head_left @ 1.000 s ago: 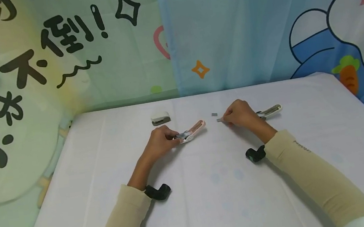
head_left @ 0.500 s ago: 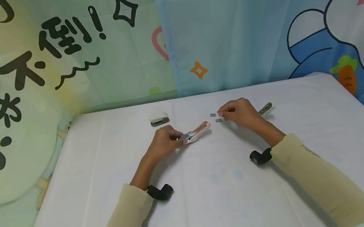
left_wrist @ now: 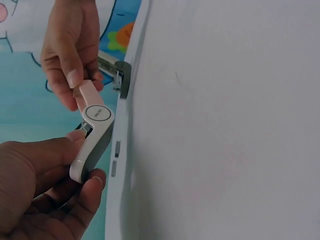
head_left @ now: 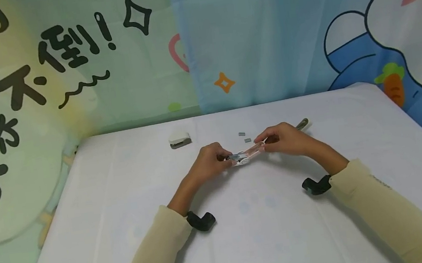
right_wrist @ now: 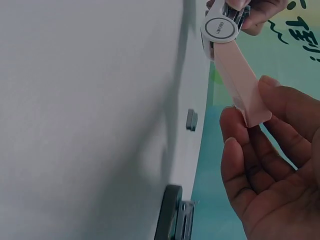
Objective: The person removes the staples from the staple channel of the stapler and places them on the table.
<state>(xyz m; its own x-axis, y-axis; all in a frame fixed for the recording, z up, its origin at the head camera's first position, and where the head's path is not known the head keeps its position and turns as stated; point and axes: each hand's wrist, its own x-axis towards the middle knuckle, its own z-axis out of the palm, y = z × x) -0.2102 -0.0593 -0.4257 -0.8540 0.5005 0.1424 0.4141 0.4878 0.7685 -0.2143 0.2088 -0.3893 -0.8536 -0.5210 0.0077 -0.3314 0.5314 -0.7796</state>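
Head view: an opened pink-and-white stapler [head_left: 247, 155] is held over the table [head_left: 234, 244], nearer its far edge, the left hand [head_left: 211, 160] pinching its white end, the right hand [head_left: 286, 139] its pink end. Beyond lie two staple strips [head_left: 248, 140], a white-and-grey stapler [head_left: 179, 140] left, another stapler [head_left: 303, 124] behind the right hand.

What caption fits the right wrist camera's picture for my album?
Right hand and left hand hold an opened pink-and-white stapler between them, small grey metal staples on the white cloth.

Stapler [left_wrist: 99, 121] in both hands' fingers [left_wrist: 54, 152]
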